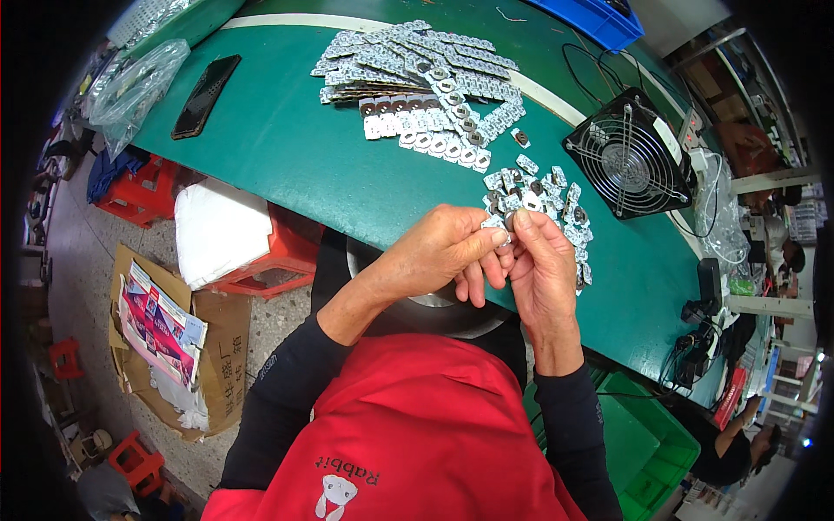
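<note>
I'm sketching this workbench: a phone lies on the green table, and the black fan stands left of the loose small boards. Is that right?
The side is wrong: the head view shows the black fan right of the loose small boards. The phone does lie on the green table.

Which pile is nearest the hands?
The small pile of loose pieces, close by the fingers; the big pile of strips lies farther away.

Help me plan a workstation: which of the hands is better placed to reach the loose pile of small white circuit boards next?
Likely the right hand: the loose pile lies just beyond and beside it, while the left hand sits farther left. Both hands seem occupied.
</note>
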Tool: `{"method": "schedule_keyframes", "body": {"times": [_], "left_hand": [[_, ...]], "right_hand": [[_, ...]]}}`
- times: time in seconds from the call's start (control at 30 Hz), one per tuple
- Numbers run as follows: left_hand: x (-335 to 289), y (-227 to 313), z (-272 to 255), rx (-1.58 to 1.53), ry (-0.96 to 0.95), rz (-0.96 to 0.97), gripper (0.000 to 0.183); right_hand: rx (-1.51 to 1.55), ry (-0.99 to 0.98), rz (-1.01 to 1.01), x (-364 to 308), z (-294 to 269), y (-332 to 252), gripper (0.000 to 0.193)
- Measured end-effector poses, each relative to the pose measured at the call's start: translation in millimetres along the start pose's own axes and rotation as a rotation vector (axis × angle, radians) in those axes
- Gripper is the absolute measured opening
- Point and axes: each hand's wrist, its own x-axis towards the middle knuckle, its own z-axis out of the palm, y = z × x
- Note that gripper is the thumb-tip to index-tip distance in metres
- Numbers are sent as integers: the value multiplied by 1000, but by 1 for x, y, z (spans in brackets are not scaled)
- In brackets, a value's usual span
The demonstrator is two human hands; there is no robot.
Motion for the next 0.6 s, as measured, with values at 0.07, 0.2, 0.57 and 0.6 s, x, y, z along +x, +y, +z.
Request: {"method": "schedule_keyframes", "body": {"times": [0.07, 0.2, 0.57, 0.6], "left_hand": [[0, 0, 0, 24, 21, -9, 30], [1, -4, 1, 20, -4, -20, 30], [-1, -14, 8, 120, 142, 85, 27], [-2, -13, 7, 121, 140, 83, 27]], "right_hand": [[5, 17, -21, 0, 0, 0, 14], [-57, 4, -7, -1, -1, 2, 14], [-171, 70, -91, -9, 2, 6, 15], [-207, 54, -83, -8, 2, 6, 16]]}}
